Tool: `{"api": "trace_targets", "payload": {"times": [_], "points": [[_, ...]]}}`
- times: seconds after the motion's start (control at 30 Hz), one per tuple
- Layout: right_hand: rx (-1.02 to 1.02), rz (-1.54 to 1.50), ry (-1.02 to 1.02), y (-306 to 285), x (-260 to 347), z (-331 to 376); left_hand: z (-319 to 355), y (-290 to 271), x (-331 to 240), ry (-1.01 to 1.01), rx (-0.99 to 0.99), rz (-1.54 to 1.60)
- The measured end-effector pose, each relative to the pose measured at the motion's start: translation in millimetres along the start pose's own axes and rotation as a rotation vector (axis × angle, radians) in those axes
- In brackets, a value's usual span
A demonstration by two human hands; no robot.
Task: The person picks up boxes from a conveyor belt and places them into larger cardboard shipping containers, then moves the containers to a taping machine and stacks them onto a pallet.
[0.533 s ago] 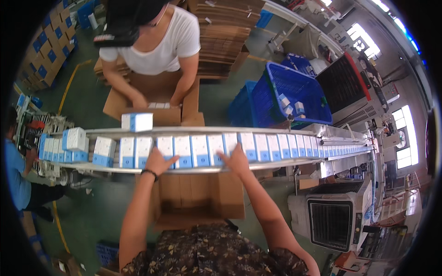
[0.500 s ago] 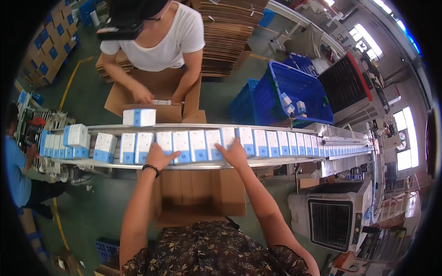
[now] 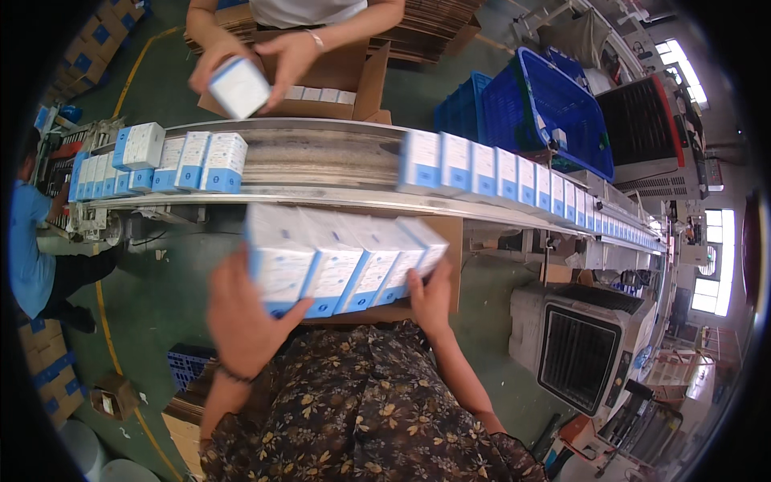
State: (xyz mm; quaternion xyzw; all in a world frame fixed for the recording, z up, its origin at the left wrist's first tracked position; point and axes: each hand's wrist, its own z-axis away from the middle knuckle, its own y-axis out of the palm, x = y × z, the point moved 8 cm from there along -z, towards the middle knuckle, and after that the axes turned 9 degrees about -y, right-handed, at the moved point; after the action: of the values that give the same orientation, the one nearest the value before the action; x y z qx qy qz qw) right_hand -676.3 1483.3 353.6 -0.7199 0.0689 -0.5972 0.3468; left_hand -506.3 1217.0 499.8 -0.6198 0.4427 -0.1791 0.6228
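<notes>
Between my two hands I hold a row of several small white and blue cartons, pressed together and lifted off the conveyor. My left hand, slightly blurred, presses the row's left end. At its right end my right hand grips the last carton. Under the row a cardboard box is mostly hidden. On the conveyor a gap separates a few cartons on the left from a long line of cartons on the right.
Across the conveyor a person's hands hold a carton over an open box with cartons inside. Blue crates stand behind the belt. Another person in blue is at the far left. A grey cooler stands at right.
My hands have taken a row of cartons off the conveyor and drawn it toward me, leaving a gap. The person opposite has picked up a carton. The view has shifted downward.
</notes>
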Motion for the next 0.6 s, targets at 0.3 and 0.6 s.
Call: {"api": "trace_targets", "payload": {"times": [0.3,0.6], "points": [[0.311,0.494,-0.052,-1,-79,2,94,365,38,0.202,1.427,-0.261],[0.546,0.224,-0.004,-29,-63,43,152,540,115,0.309,1.252,-0.579]]}}
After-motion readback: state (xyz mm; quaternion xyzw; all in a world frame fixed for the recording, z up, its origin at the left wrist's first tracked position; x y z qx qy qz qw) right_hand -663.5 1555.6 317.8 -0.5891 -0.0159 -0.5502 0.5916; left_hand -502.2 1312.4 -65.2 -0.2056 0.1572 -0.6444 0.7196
